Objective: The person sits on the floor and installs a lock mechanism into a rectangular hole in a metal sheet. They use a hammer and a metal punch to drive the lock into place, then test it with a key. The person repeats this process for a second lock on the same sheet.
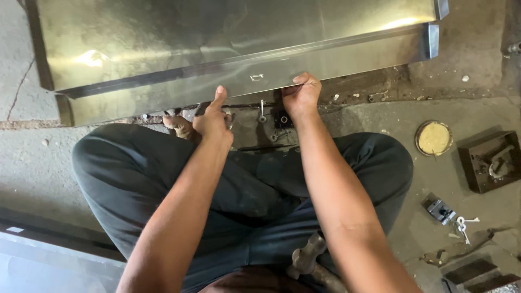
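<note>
- Folded sheet-metal panel (pixel 239 49) lying flat on the concrete floor (pixel 477 59), its long near edge facing the seated person's crossed legs, its right end reaching toward the floor's far right corner.
- Near edge already bent up into a long flange, so forming looks done; small slot or tab visible about mid-length on that flange.
- Small lock parts (pixel 271 118) loose on the floor just below the flange, between the two hands: apparently not yet fitted, so fitting judged at an early stage.
- Left hand (pixel 213 120) low at the panel's near edge, thumb raised against the flange, fingers curled; whether pinching anything cannot be told.
- Right hand (pixel 301 96) clamped over the flange's lower edge, fingers hooked over the front face, thumb tucked behind, gripping the metal itself.
- Both forearms stretched forward from the body over the knees, wrists roughly straight, hands near each other.
- Hammer (pixel 306 255) resting in the lap by the right elbow, untouched.
- Round yellow-filled tin (pixel 433 138), dark metal block (pixel 491 161), small lock body (pixel 438 210) and keys (pixel 464 223) lying well apart on the floor's right side.
</note>
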